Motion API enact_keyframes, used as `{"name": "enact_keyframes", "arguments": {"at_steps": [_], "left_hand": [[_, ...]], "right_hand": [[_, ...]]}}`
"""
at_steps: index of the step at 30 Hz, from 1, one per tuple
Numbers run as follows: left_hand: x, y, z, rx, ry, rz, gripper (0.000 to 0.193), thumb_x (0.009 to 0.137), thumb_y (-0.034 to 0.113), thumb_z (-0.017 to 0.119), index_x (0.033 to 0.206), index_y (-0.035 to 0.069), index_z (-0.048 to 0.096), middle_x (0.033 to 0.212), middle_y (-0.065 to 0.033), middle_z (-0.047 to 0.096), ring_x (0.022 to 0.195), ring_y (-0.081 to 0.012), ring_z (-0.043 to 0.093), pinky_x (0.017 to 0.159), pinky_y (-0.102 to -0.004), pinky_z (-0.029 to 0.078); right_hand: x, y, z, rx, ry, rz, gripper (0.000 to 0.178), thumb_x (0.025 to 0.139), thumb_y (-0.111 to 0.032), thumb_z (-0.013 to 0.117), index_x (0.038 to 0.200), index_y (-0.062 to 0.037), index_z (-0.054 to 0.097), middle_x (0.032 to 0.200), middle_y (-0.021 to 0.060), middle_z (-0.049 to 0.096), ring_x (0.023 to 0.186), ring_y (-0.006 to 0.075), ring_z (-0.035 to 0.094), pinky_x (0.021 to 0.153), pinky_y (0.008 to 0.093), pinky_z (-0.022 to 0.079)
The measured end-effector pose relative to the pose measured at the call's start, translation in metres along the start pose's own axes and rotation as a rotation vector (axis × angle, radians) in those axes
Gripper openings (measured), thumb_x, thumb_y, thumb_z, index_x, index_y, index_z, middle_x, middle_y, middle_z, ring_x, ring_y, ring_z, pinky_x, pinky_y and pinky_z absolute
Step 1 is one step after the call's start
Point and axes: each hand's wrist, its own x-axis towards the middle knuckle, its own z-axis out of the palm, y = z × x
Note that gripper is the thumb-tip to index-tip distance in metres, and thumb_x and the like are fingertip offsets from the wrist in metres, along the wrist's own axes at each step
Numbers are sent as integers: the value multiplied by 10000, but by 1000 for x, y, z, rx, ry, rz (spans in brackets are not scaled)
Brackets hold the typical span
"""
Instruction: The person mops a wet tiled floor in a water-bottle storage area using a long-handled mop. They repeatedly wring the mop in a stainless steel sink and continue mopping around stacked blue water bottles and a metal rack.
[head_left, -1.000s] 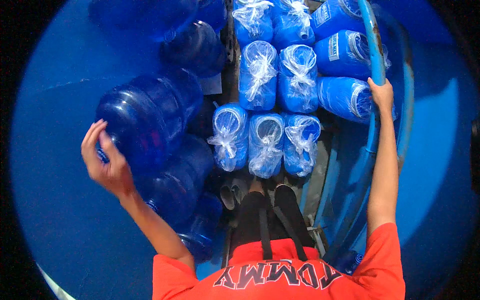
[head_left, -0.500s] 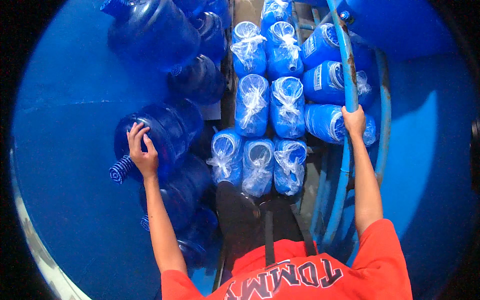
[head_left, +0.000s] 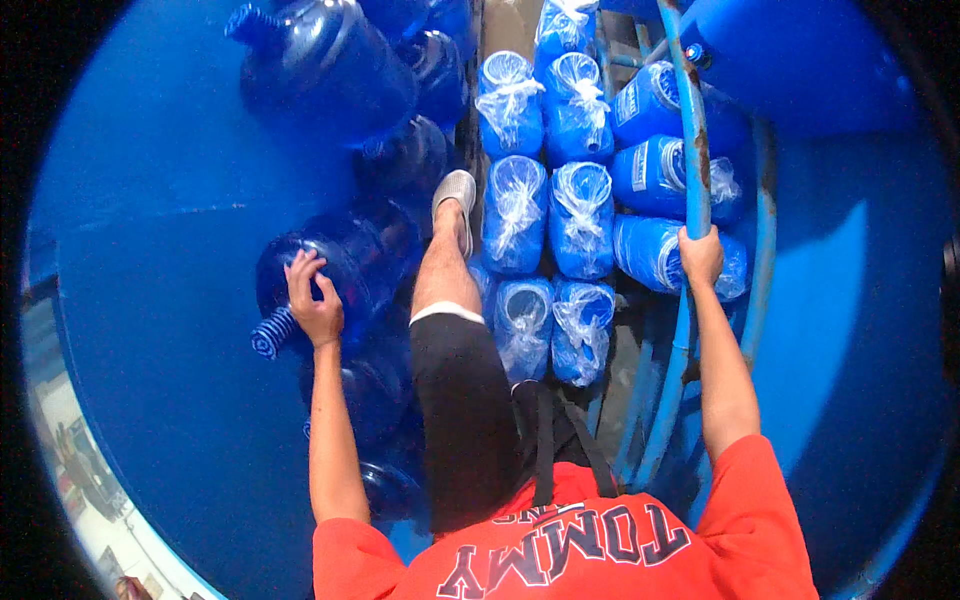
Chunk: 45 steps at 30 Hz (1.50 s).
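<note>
My left hand [head_left: 315, 300] rests on a large translucent blue water bottle [head_left: 345, 255], its fingers bent but apart. This bottle lies on its side, and its ribbed capped neck [head_left: 273, 331] points toward the left wall. Over on the right, my right hand [head_left: 701, 257] is wrapped round a light-blue metal rail [head_left: 696, 150] with rusty patches. Just beyond that hand are blue plastic drums [head_left: 648, 245] lying on their sides, wrapped in clear film. Between my arms stand several small blue drums [head_left: 582, 220] under knotted clear plastic.
My leg [head_left: 448, 275], in a light clog [head_left: 455, 190], reaches forward between the bottles and the drums. More blue water bottles [head_left: 325, 75] are stacked at the far left. Blue walls [head_left: 150, 280] curve along both sides, and a second rail [head_left: 765, 220] runs at the right.
One leg has swung up and forward, covering part of the nearest left drum. Both hands keep their places on the bottle and the rail. The view has shifted slightly.
</note>
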Motion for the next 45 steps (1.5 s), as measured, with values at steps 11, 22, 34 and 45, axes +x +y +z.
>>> {"name": "enact_keyframes", "arguments": {"at_steps": [11, 22, 34, 45], "left_hand": [[3, -1, 0, 54, -61, -36, 225, 849, 0, 535, 1028, 69, 654, 1190, -114, 677, 1247, -344, 579, 1153, -552, 321], [7, 4, -5, 100, -146, -56, 150, 876, 62, 483, 978, 47, 592, 1192, -159, 626, 1264, -370, 527, 1162, -571, 285], [-1, -12, -9, 223, -377, -73, 125, 887, 182, 478, 926, 122, 581, 1216, -143, 532, 1271, -350, 457, 1136, -623, 255], [320, 25, 58, -707, -427, -120, 237, 800, -138, 613, 966, 30, 615, 920, -119, 649, 740, -256, 604, 666, -337, 499]], "right_hand": [[4, -4, -1, -37, -63, 76, 551, 800, -453, 707, 1135, -32, 589, 955, 274, 707, 904, 459, 688, 793, 546, 538], [0, -8, -8, -26, -72, 95, 545, 803, -454, 694, 1146, -46, 580, 904, 268, 706, 875, 458, 687, 781, 554, 532], [6, -23, -5, -66, -82, 191, 543, 795, -377, 741, 1224, -96, 561, 977, 257, 700, 920, 469, 665, 788, 555, 518], [53, -93, -25, -663, -998, 463, 570, 890, -432, 627, 1271, -8, 626, 1320, 236, 617, 1169, 355, 638, 931, 473, 537]]}}
